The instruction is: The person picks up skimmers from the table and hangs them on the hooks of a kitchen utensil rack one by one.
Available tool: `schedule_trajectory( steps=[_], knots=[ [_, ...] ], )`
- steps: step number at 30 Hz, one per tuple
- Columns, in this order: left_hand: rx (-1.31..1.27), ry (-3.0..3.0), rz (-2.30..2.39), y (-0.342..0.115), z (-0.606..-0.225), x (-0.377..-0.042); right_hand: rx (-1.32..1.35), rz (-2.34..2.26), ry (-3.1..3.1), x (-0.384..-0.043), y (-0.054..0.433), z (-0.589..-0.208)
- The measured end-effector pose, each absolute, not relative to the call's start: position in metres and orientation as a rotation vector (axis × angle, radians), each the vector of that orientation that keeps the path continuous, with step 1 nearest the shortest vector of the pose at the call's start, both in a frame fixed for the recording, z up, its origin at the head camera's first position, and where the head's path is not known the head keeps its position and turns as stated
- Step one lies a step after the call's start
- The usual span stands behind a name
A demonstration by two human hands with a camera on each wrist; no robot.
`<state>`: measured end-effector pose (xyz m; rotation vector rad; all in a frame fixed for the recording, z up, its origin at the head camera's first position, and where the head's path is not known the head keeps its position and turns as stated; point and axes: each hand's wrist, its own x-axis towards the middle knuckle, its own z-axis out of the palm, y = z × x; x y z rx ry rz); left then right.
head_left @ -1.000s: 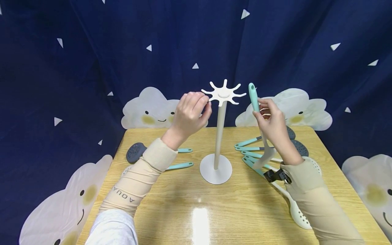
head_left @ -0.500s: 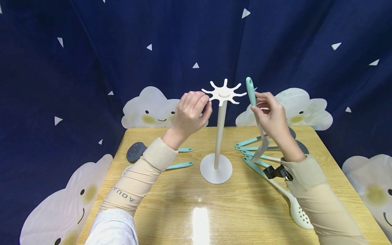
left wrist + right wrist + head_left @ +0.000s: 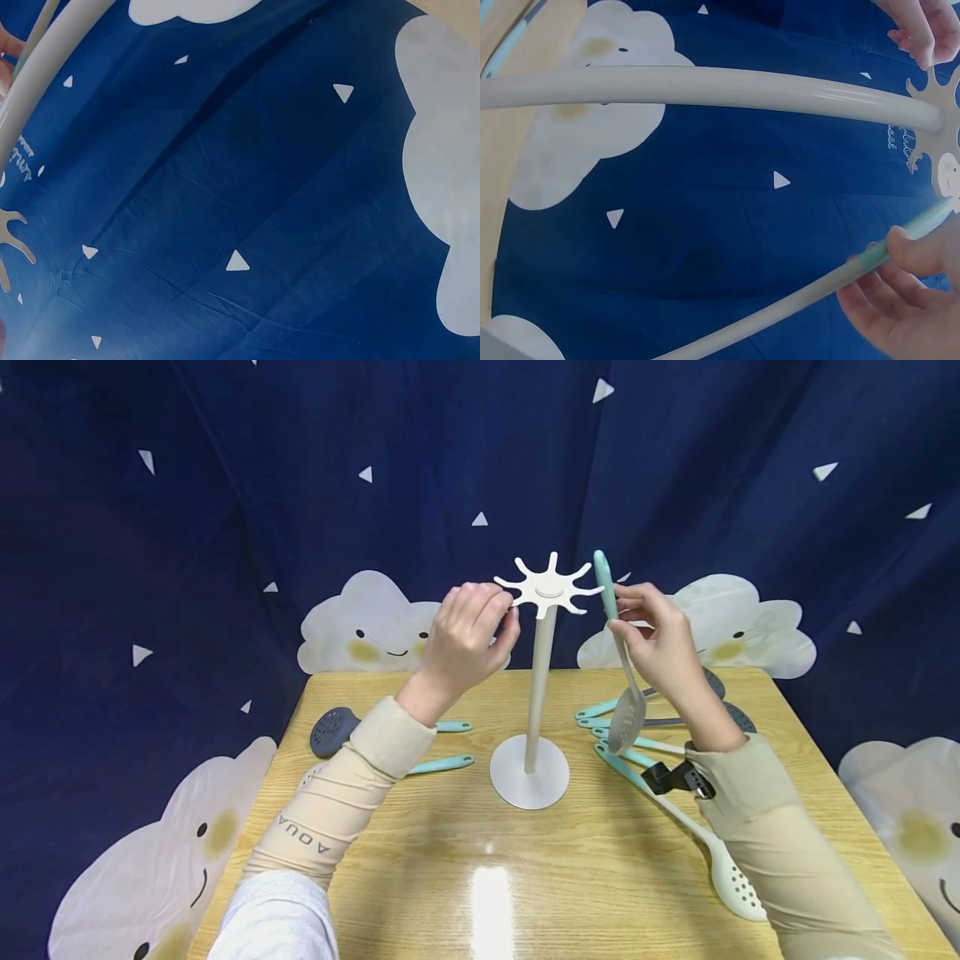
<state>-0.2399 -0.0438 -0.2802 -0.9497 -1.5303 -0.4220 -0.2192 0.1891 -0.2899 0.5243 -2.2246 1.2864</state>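
A white utensil stand (image 3: 542, 685) with a round base and a star-shaped top of curved hooks stands on the table. My left hand (image 3: 467, 631) pinches a hook on the stand's left side; the right wrist view shows its fingertips on that hook. Between thumb and fingers, my right hand (image 3: 660, 631) holds a slotted spoon (image 3: 627, 722) by its mint handle, perforated head hanging down. The handle's top is beside the tip of the right-hand hook; whether they touch, I cannot tell. In the left wrist view, the stand's pole (image 3: 45, 60) crosses the upper left corner.
Several mint-handled utensils lie on the right of the wooden table (image 3: 420, 877), including a white slotted spoon (image 3: 731, 881). More lie on the left, among them a dark skimmer (image 3: 332, 732), partly behind my left arm. A blue curtain (image 3: 450, 443) hangs behind.
My right hand has moved left and slightly up, bringing the handle to the stand's right-hand hook. The spoon has turned, so its holes now show. My left hand stays on its hook.
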Motion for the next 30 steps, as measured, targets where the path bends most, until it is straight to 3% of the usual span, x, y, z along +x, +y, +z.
schedule_trajectory(
  steps=[30],
  knots=[
    [-0.937, -1.528, -0.429, -0.042, -0.281, -0.24, 0.646, 1.314, -2.259, -0.229, 0.184, -0.297]
  ],
)
